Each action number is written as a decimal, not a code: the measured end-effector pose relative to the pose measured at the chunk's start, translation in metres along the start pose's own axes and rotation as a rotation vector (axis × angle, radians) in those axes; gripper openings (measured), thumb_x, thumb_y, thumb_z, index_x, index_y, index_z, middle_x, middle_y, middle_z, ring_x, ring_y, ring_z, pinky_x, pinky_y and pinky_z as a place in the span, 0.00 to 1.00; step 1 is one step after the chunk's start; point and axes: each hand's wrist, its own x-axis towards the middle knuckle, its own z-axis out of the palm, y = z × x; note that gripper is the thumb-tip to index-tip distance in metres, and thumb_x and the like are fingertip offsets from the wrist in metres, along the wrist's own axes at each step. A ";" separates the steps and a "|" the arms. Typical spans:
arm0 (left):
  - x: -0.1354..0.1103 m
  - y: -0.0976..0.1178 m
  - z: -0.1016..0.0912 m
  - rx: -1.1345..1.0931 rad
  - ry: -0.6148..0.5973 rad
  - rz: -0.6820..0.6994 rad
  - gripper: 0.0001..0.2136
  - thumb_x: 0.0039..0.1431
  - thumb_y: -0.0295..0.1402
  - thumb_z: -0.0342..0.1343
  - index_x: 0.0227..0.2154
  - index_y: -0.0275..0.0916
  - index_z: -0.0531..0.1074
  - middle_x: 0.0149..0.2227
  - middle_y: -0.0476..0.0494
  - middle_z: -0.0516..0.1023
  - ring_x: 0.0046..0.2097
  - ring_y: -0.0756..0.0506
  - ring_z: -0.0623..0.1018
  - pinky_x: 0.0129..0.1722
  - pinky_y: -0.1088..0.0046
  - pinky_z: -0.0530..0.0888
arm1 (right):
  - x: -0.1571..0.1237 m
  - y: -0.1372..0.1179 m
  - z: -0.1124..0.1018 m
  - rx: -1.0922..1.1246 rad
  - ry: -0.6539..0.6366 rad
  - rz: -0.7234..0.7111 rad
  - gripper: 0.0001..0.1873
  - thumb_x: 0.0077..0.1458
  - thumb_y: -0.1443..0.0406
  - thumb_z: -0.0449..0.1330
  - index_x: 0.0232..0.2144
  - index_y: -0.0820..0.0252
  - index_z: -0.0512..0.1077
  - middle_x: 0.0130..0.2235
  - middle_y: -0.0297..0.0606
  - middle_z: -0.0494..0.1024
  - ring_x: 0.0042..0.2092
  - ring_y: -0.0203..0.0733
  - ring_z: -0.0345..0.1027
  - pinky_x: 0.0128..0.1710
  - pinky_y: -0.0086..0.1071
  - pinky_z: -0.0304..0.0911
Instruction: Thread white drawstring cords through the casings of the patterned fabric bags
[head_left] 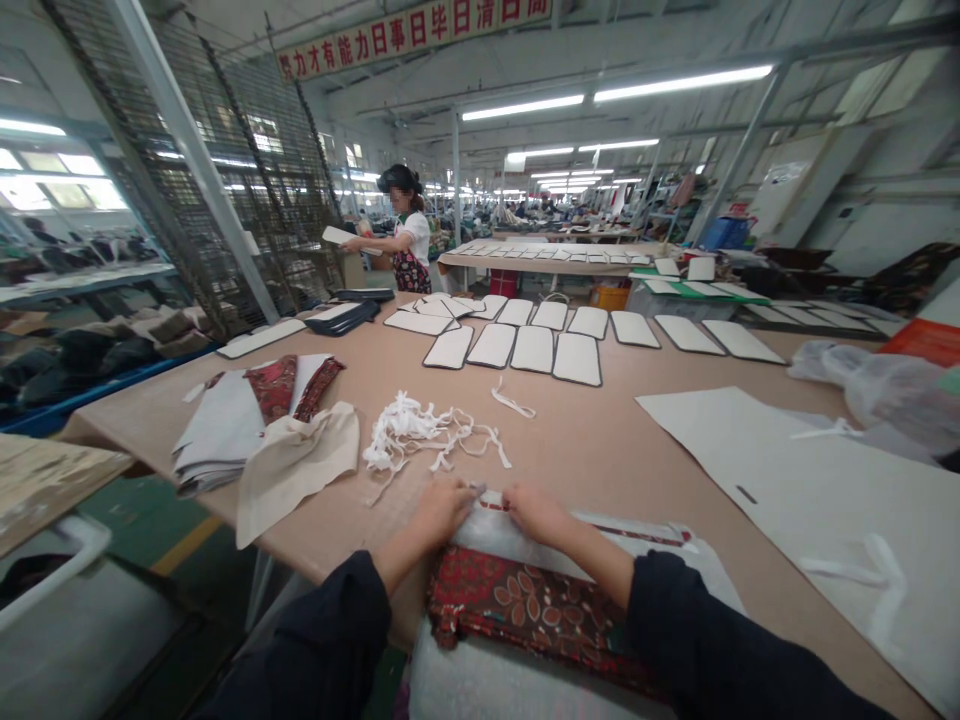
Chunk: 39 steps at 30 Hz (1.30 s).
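Observation:
My left hand point(442, 512) pinches the far left corner of a white fabric piece point(510, 542) at the table's near edge. My right hand point(538, 514) is closed on the same far edge, a short way to the right. Between the fingertips shows a small strip of dark red print. Under my right forearm lies dark red floral fabric point(540, 605), folded over the white layers. Just beyond my hands is a tangled heap of white cloth ties point(409, 430), with one loose tie point(514, 400) farther off.
Left on the brown-covered table point(585, 440) lie a stack of white and red-print pieces point(217, 420) and a cream cloth point(300, 465). Rows of dark-edged white pads point(532, 348) lie farther back. A large white sheet point(787, 500) covers the right. A person point(409, 240) stands beyond, holding a pad.

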 end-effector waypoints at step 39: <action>0.010 0.016 0.025 -0.073 0.236 -0.423 0.14 0.50 0.33 0.56 0.39 0.36 0.64 0.35 0.46 0.70 0.38 0.46 0.70 0.38 0.72 0.64 | 0.056 0.007 0.029 0.673 0.092 -0.183 0.12 0.45 0.76 0.49 0.33 0.62 0.66 0.27 0.31 0.70 0.29 0.32 0.63 0.31 0.25 0.58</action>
